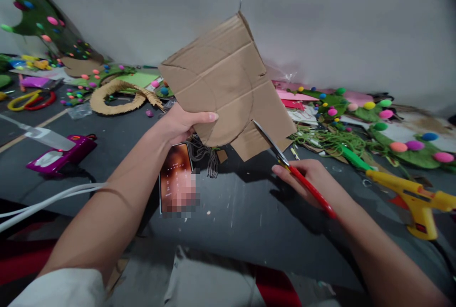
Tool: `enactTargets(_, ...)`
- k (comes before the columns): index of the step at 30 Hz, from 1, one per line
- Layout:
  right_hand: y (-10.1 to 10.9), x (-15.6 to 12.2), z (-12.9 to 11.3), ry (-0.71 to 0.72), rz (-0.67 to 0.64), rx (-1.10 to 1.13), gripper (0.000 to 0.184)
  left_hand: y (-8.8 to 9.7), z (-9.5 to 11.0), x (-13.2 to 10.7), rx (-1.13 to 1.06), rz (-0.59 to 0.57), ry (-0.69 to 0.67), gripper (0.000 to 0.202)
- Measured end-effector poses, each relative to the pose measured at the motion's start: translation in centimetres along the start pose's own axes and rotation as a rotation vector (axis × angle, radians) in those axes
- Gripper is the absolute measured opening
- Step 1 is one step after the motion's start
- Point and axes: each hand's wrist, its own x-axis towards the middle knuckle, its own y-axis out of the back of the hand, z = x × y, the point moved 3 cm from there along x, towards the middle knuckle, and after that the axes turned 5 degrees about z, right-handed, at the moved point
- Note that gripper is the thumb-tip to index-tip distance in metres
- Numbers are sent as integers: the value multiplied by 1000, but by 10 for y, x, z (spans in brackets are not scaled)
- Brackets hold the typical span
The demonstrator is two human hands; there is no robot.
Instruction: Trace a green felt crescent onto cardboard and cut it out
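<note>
A piece of brown cardboard (228, 79) with a round pencil line drawn on it is raised above the dark table. My left hand (185, 121) grips its lower left part, thumb on the near face and the other fingers behind. In my right hand (306, 178) is a pair of scissors (272, 143) with red handles. Its blades reach into the cardboard at the lower right, where a cut runs close to the curved line. Below the cut, a flap of cardboard (251, 140) hangs down.
A phone (174, 178) lies under the cardboard. To the right is a yellow glue gun (413, 200), near green yarn (327, 140) and felt with pompoms (406, 148). At left are a purple device (62, 155), a straw-coloured ring (117, 98) and yellow-red scissors (32, 101). White cables (53, 202) cross below.
</note>
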Motion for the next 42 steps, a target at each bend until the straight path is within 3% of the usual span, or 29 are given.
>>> enactTargets(4,-2,1,3,-13,-29,27,73,-1,0,0,-10,-7,9,77)
enactTargets(13,-1,1,-2,-38,-112,164,66,-3,1,-2,-23,-18,6,92)
enactTargets(21,-3,5,-2,-33,-96,83,71,0,-1,1,-18,-33,-38,67)
enactTargets(31,-5,3,0,-43,-20,72,74,-2,-2,2,-28,10,-25,76)
enactTargets(37,2,5,3,-39,75,46,75,23,17,9,-77,274,-86,69)
enactTargets(40,6,8,10,-70,117,105,74,22,22,9,-107,291,-141,65)
enactTargets(42,4,8,15,-101,69,203,71,11,19,5,-123,261,-142,64)
